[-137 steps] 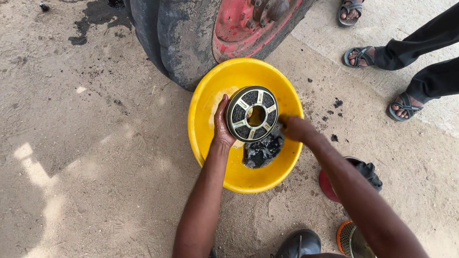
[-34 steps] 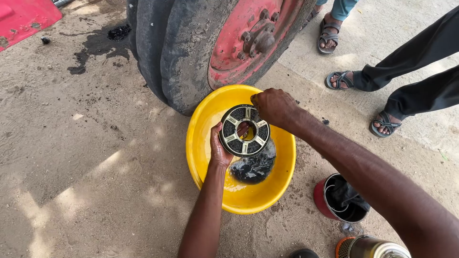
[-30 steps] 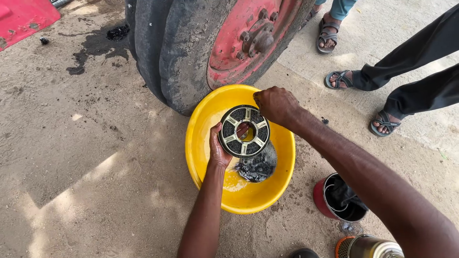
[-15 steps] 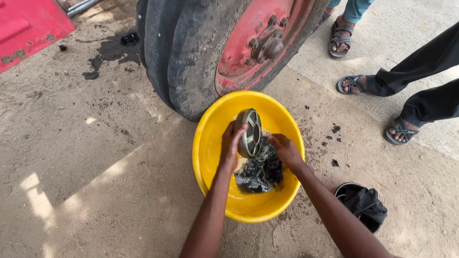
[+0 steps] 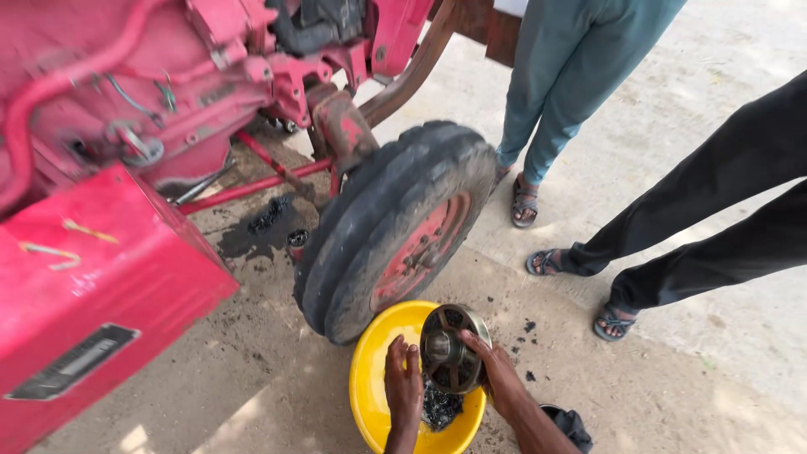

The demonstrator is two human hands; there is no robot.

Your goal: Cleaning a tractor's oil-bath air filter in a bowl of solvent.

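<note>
Metal disc [image 5: 452,349], round and slotted, is tilted on edge over the yellow basin [image 5: 370,387], just near of the red-hubbed tyre [image 5: 395,227]. Right hand [image 5: 496,374] curls its fingers round the disc's right rim, gripping it; left hand [image 5: 403,382] rests half-curled against its left side, above a dark rag [image 5: 439,408] in the basin

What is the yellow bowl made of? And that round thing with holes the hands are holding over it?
The yellow bowl looks like plastic: bright, even colour with a smooth, slightly shiny wall. The round part, held between the left hand and right hand, looks like metal: dull grey with a paler rim, blackened by what seems to be grease.
</note>
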